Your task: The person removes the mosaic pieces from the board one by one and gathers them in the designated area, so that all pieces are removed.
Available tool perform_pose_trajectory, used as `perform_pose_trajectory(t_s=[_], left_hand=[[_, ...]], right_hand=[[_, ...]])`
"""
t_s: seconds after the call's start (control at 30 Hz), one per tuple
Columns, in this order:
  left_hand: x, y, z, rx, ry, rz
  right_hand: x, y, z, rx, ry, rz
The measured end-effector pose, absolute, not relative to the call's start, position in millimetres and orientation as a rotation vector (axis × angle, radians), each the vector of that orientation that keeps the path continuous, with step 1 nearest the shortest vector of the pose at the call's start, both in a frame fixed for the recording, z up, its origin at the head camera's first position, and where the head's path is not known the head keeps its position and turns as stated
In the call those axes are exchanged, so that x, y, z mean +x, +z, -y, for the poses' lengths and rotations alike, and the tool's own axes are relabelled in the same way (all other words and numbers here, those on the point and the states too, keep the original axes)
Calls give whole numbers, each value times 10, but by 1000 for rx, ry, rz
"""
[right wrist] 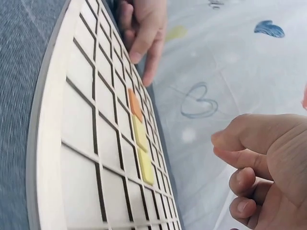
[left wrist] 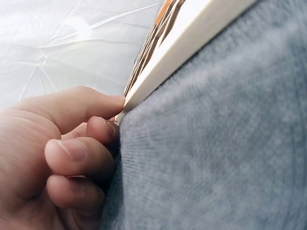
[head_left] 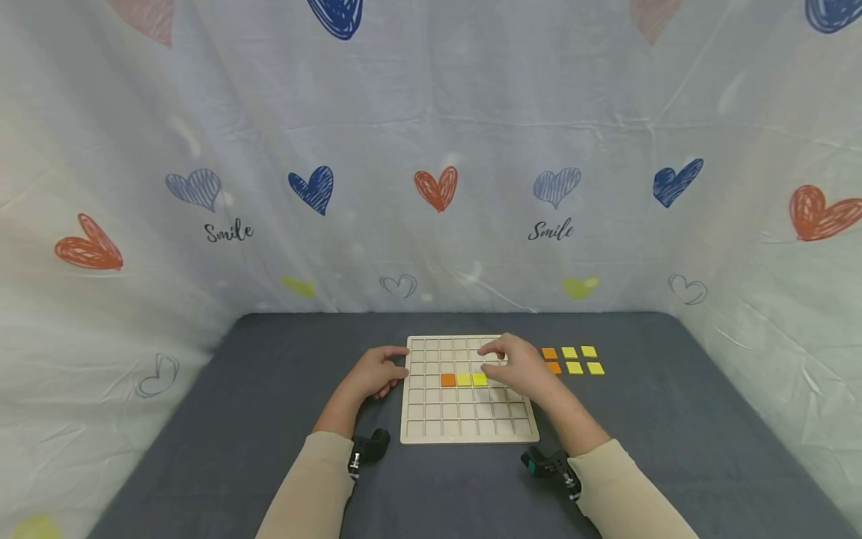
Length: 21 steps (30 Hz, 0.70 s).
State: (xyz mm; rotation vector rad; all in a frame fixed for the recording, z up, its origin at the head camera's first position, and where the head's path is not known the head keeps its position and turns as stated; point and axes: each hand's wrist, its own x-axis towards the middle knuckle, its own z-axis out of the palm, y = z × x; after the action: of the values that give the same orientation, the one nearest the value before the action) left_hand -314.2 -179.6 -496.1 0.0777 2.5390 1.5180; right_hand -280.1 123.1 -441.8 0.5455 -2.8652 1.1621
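A pale wooden grid board (head_left: 424,433) lies on the dark cloth, with one orange square tile (head_left: 448,380) and two yellow square tiles (head_left: 480,379) side by side in one row. At the board's left edge, my left hand (head_left: 372,373) touches the rim with thumb and index finger, set apart. Its other fingers (left wrist: 72,158) are bent beside the edge. My right hand (head_left: 521,368) hovers over the board's right part, just right of the yellow tiles. A gap shows between its thumb and index finger, and I see nothing held there.
Right of the board lie two loose orange tiles (head_left: 549,352) and several loose yellow tiles (head_left: 575,367) in two rows. A dark grey cloth (head_left: 269,389) covers the table. Behind it hangs a white curtain (head_left: 377,247) printed with hearts.
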Motion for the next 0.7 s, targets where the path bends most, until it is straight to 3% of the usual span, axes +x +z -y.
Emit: perform_pose_trajectory(t_s=[0.37,0.7], left_hand=[[-3140,-4949,1799,68,1517,-2531],[-3160,-4971,1795,77,1519,-2535]], right_hand=[[-2829,-4486,-845,555,1169,2985],[-2869,-4650,-637,523,857,3040]])
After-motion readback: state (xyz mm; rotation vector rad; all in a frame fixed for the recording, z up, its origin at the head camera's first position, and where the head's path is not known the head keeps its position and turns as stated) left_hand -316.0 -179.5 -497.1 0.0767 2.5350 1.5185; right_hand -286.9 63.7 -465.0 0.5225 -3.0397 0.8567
